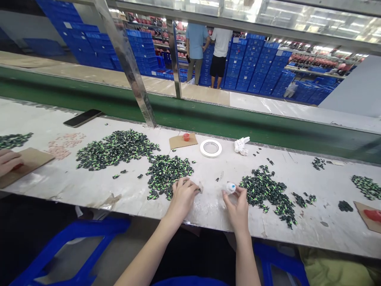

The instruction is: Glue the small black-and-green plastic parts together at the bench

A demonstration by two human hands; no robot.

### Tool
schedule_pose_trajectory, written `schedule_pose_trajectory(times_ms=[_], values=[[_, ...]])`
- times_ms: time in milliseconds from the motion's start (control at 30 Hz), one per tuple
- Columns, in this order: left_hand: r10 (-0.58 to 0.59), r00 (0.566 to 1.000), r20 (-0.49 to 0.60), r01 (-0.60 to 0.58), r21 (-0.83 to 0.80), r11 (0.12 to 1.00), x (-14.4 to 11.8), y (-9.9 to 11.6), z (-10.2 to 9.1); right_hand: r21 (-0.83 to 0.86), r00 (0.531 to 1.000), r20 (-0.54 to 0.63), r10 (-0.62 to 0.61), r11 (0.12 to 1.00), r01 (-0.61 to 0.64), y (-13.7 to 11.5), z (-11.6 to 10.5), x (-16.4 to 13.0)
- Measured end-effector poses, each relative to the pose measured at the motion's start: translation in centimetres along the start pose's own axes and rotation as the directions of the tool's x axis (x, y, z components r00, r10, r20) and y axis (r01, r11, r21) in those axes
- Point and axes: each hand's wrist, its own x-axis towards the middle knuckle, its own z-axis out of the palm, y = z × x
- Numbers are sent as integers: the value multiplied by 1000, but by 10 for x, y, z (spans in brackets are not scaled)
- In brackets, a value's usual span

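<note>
My right hand (239,204) is closed around a small white bottle (231,188) with a blue spot at its top, just above the table. My left hand (183,197) rests at the table with its fingers bent and pinched together. A tiny dark part (198,190) shows at its fingertips, mostly covered by them. Beside the left hand spreads a pile of small black-and-green parts (165,171). Another pile of such parts (266,190) lies right of my right hand.
A tape roll (202,148), a red cap on cardboard (186,137) and crumpled white tissue (241,146) lie farther back. A phone (83,118) sits at the left. Another person's hand (8,161) is at the left edge. A metal post (131,71) rises behind the table.
</note>
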Motion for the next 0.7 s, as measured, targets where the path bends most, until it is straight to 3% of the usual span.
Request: schedule_pose_trajectory(times_ms=[133, 233, 367, 467, 700], values=[[30, 992, 120, -22, -69, 997, -2, 5, 6, 229, 994, 82, 66, 970, -84, -5, -6, -7], [47, 988, 148, -29, -121, 992, -4, 4, 9, 326, 996, 20, 85, 941, -87, -3, -10, -9], [16, 993, 117, 2, -155, 988, -6, 3, 10, 440, 970, -93, 224, 883, -162, 2, -8, -8], [-10, 997, 71, 21, -166, 986, -7, 3, 11, 351, 963, -88, 253, 913, -208, 1, -4, -6], [-23, 1000, 3, 23, -170, 985, -11, 5, 13, 152, 986, -33, 166, 975, -160, -9, 1, -6]])
